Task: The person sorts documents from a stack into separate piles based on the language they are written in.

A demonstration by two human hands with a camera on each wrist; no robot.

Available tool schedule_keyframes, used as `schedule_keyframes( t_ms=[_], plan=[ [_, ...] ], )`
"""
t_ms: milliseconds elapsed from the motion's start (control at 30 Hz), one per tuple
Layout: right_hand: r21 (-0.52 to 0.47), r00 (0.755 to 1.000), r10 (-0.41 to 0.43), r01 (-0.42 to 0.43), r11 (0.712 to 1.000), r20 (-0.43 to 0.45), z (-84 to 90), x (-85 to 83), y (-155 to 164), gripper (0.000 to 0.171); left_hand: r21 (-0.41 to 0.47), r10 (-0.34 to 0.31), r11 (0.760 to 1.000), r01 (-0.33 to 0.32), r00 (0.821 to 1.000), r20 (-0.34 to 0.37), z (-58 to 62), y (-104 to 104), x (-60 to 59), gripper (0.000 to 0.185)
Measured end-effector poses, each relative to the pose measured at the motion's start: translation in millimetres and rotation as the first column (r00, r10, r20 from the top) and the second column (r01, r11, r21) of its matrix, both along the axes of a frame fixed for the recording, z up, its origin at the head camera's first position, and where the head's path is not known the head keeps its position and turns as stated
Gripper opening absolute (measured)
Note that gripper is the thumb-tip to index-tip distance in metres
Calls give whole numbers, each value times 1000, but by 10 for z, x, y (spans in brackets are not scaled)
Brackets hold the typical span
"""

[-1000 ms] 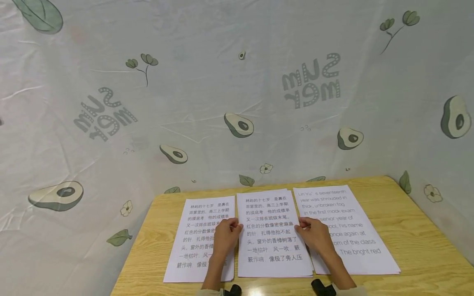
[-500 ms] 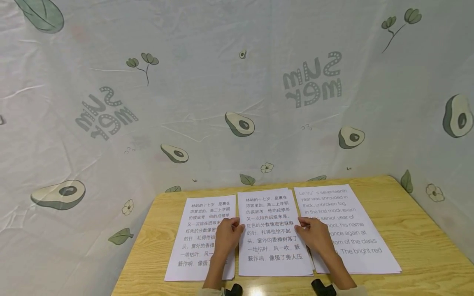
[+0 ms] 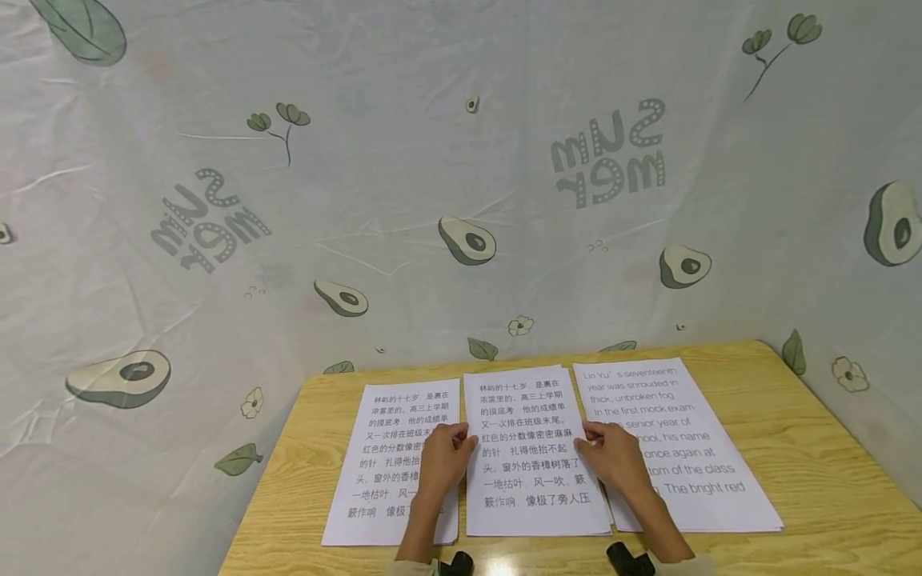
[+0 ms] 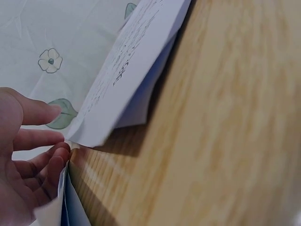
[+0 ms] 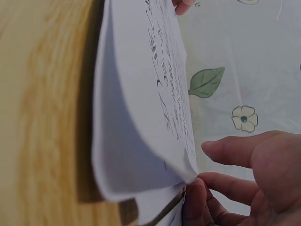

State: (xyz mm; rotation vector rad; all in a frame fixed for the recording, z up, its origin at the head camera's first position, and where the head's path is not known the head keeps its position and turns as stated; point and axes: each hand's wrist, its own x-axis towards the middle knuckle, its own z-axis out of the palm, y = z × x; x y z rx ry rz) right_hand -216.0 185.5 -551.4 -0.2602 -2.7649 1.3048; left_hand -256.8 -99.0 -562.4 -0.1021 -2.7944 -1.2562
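Head view, lower centre: probably light, floppy paper (image 3: 529,472); grip by edges, touched by left hand (image 3: 441,460) and right hand (image 3: 618,460) with parted thumbs.

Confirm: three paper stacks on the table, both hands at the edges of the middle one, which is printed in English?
No, the head view shows Chinese print on the middle stack; English is on the right stack. The rest stands.

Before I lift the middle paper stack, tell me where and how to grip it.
Probably pinch both long edges, coming in from left and right: the middle stack is thin and its sheets gape at the near end, so take every layer.
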Motion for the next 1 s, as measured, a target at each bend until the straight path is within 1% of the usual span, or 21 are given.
schedule_keyframes(
  t_ms=[167, 367, 500, 733, 1000],
  plan=[
    [0, 1000, 2, -2, 1000, 6, 20, 8, -9, 44, -7, 5, 1000, -5, 1000, -8, 2, -4, -8, 8],
    [5, 1000, 12, -12, 1000, -5, 28, 15, -2, 44, 1, -2, 1000, 2, 1000, 6, 11, -10, 2, 29],
    [10, 1000, 14, -14, 1000, -24, 23, 20, -6, 42, 9, -7, 1000, 8, 1000, -5, 7, -14, 7, 35],
    [1, 998, 15, -15, 1000, -67, 51, 33, -36, 39, 21, -11, 1000, 11, 999, -35, 19, -17, 3, 36],
    [-3, 997, 12, -12, 1000, -72, 92, 38, -60, 38, 40, -9, 999, 11, 999, -42, 16, -12, 5, 38]
  ],
)
